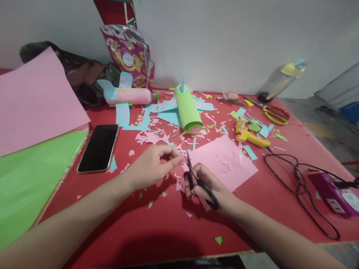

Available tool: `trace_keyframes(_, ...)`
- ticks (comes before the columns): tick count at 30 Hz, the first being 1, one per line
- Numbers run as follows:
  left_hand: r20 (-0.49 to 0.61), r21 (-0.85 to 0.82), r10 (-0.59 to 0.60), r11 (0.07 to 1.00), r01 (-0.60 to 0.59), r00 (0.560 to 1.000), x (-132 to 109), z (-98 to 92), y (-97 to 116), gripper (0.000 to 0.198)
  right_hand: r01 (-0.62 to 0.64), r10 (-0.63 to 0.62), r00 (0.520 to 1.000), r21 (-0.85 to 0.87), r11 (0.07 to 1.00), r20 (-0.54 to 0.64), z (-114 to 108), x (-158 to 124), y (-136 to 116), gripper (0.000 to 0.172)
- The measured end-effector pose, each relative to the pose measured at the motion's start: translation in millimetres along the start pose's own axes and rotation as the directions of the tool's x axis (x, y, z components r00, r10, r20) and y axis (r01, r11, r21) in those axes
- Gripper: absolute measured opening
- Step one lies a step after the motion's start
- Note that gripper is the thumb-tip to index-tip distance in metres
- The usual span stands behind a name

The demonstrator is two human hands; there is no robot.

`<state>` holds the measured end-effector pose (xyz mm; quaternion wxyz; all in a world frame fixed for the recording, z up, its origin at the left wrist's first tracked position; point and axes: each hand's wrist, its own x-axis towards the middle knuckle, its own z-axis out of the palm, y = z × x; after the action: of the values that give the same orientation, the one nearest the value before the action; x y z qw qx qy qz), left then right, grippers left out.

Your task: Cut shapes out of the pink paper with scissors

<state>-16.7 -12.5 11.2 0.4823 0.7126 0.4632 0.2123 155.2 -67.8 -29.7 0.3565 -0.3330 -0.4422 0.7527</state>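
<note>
Near the middle of the red table (157,231), my left hand (157,164) pinches a small piece of pink paper (184,158) between thumb and fingertips. My right hand (206,185) has its fingers in the handles of black scissors (206,190). The scissors' blades point up and away, parted, right at the small pink piece. A pink sheet (238,164) with small cut shapes on it lies just beyond my right hand. Behind the hands rests a green paper roll (189,108) with light blue wings. Pink and blue scraps lie around it.
A phone (98,148), pink sheet (36,104) and green sheet (42,175) lie left. Behind are a pink paper plane (131,96) and snack bag (131,56). Rightward are a yellow glue gun (252,138), its cable, pliers (276,114), a bottle (280,82) and purple power strip (335,194).
</note>
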Motion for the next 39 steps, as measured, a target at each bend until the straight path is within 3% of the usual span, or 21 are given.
trace_keyframes(14,0.036,-0.001,0.01,1.0,-0.01,0.999,-1,5.3,-1,0.022,0.019,-0.021,0.999,0.059,0.998,0.037,0,0,3,0.022)
trace_keyframes(21,-0.001,-0.025,-0.005,1.0,0.005,1.0,-2,10.0,-2,0.021,0.04,-0.046,0.998,0.11,0.993,0.053,0,0,6,0.023)
trace_keyframes(39,-0.083,-0.259,-0.063,0.965,0.039,0.995,-7,27.5,-1,0.022,0.094,-0.098,0.994,0.098,0.991,0.041,5,-1,12,0.024)
